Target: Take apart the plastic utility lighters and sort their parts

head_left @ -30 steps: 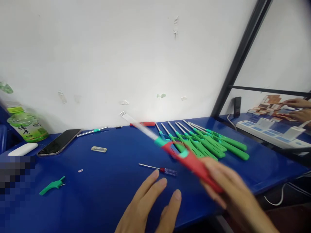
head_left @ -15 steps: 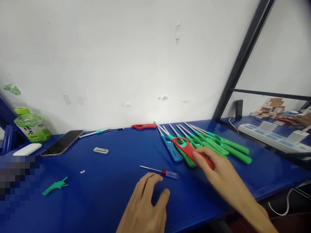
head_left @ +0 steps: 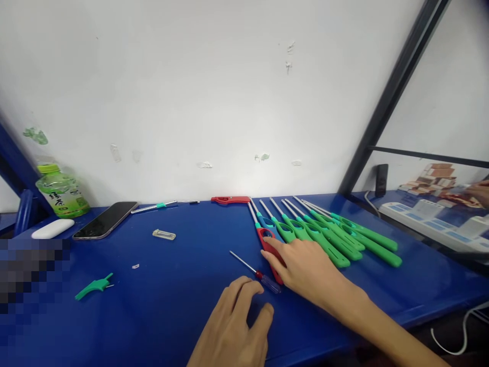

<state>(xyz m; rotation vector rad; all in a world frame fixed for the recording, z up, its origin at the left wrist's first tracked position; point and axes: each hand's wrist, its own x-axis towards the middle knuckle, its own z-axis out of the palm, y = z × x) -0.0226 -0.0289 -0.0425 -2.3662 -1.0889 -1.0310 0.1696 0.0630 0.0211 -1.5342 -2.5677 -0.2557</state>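
The right hand [head_left: 305,265] has its fingers slightly apart over a red plastic lighter [head_left: 275,271] with a slim metal tube, right of centre on the glossy table [head_left: 171,285]; grip unclear. The left hand [head_left: 235,326], loosely curled, unladen, nears a translucent-handled screwdriver [head_left: 260,274].

- Our left grip [head_left: 233,329] is a bare hand with slender, tapering fingers and rounded fingertips; its back and knuckles show plainly.
- Our right grip [head_left: 305,262] is likewise a bare hand, with slim, smooth-outlined fingers.
- Our right forearm [head_left: 378,321] is bare too, slim and smooth along its visible length.
- Our fingernails are too small to make out.
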